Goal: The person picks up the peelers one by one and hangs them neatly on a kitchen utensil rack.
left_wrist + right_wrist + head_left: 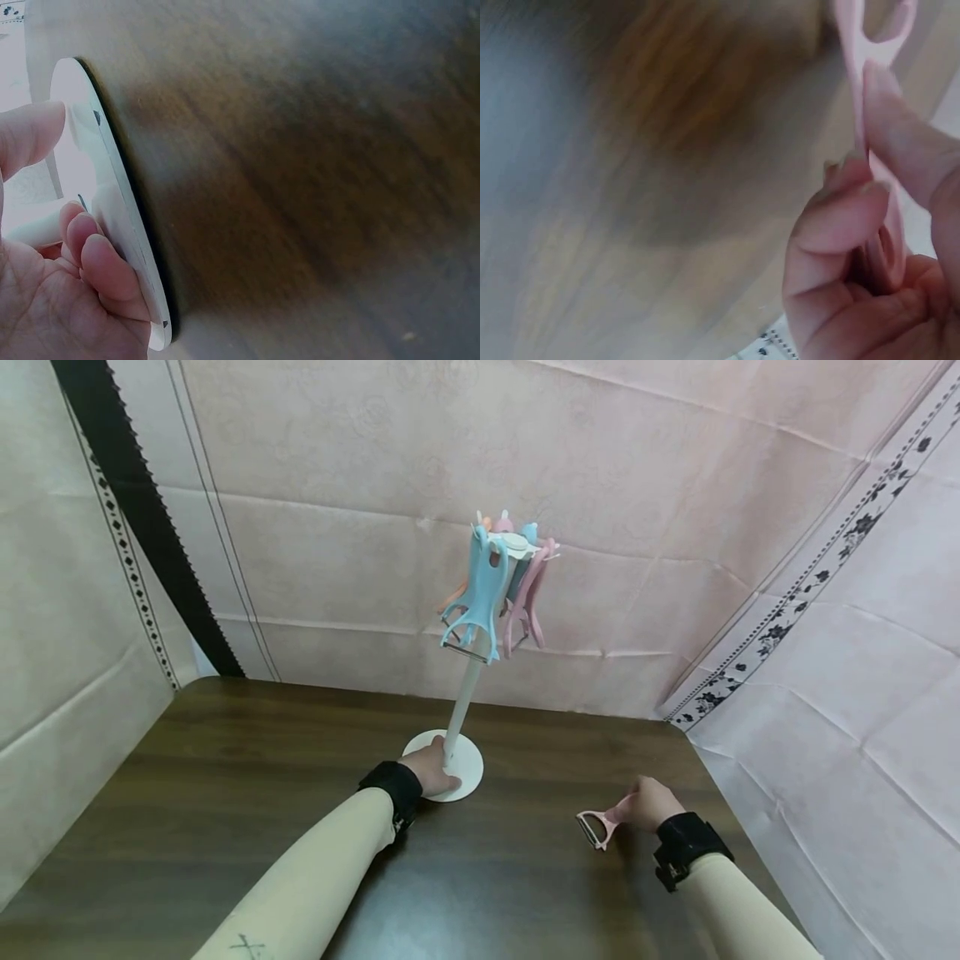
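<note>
A white stand (465, 693) rises from a round base (468, 768) on the table and leans slightly right in the head view. My left hand (433, 770) holds it low down, thumb on the base and bent fingers against the base beside the pole (34, 225). On its top hang several Y-shaped peelers, among them a light blue peeler (486, 585) in front and a pink peeler (529, 593) at right. Away to the right, above the table, my right hand (651, 804) pinches another pink peeler (875, 51) by its handle, blade end pointing left in the head view.
The brown wooden table (225, 827) stretches beneath both hands. Behind it hangs a pale cloth wall (360, 568), with a second cloth (847, 760) at the right side. A black strip (150, 518) runs down at the left.
</note>
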`<state>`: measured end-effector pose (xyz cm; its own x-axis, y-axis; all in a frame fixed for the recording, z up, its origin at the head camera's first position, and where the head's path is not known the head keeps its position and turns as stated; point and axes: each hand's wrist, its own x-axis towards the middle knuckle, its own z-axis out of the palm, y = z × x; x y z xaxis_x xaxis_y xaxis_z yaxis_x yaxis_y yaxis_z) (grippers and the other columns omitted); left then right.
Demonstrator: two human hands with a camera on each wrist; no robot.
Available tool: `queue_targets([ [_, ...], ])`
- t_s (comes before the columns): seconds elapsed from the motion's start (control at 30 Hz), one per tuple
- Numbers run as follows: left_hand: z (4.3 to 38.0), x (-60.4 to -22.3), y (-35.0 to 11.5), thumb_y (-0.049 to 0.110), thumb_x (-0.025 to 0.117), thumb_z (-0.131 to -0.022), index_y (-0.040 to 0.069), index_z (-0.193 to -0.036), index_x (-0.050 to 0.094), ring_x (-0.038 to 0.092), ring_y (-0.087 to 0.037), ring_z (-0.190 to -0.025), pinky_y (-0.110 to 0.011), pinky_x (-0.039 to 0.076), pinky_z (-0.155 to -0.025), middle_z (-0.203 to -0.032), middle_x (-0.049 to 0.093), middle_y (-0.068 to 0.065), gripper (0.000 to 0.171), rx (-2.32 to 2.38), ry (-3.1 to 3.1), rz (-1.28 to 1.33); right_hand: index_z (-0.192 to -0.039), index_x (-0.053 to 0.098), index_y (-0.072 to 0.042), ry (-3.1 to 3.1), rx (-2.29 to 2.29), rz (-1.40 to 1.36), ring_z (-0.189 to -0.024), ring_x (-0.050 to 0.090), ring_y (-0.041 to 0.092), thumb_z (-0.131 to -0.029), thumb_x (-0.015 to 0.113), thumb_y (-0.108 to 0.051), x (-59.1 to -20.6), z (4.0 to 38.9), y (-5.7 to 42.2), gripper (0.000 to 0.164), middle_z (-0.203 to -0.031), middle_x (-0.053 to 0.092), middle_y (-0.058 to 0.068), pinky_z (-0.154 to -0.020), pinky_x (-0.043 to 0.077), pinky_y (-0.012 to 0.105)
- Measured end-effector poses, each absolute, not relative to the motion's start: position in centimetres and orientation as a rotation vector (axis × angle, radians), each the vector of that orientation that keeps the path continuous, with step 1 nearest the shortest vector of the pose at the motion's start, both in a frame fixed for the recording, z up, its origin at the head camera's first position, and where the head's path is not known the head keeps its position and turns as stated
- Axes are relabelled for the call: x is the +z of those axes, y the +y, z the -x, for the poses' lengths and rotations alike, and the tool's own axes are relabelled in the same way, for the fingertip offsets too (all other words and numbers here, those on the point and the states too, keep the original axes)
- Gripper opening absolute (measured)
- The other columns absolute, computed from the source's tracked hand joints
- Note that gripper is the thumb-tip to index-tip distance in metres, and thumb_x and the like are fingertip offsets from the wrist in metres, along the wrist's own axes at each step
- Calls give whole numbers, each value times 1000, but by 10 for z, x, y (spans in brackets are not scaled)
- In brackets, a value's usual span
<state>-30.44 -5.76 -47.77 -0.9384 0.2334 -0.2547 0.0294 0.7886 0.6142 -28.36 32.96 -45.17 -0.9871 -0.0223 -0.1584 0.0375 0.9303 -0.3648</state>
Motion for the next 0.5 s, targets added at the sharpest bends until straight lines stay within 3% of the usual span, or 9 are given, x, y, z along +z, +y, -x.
queue_targets([
  [0.13,310,-487,-58,36,71,-86,-4,-140,30,55,-29,-116,-41,41,-97,-130,54,-20,79,891,2672,-195,-84,52,0,2989,-597,216,-66,51,21,-79,72,-9,-440,281,321,23,-74,55,6,-58,42,35],
  [0.23,312,-490,-59,36,72,-86,-3,-140,30,55,-29,-117,-41,41,-97,-131,54,-19,79,896,2677,-193,-89,49,2,3019,-614,357,-71,55,23,-84,65,-3,-430,282,316,17,-79,56,9,-63,46,38],
  [0.37,309,-484,-58,35,72,-86,-4,-139,30,54,-30,-118,-41,40,-99,-131,53,-21,78,915,2673,-207,-100,44,3,3042,-693,473,-77,60,23,-88,64,-2,-412,283,307,24,-84,62,11,-68,48,40],
  [0.5,308,-480,-57,34,72,-86,-4,-140,30,54,-29,-118,-40,41,-98,-131,54,-20,77,921,2662,-202,-108,40,1,3087,-795,475,-67,57,19,-90,68,-9,-387,282,291,35,-78,60,8,-59,46,36],
])
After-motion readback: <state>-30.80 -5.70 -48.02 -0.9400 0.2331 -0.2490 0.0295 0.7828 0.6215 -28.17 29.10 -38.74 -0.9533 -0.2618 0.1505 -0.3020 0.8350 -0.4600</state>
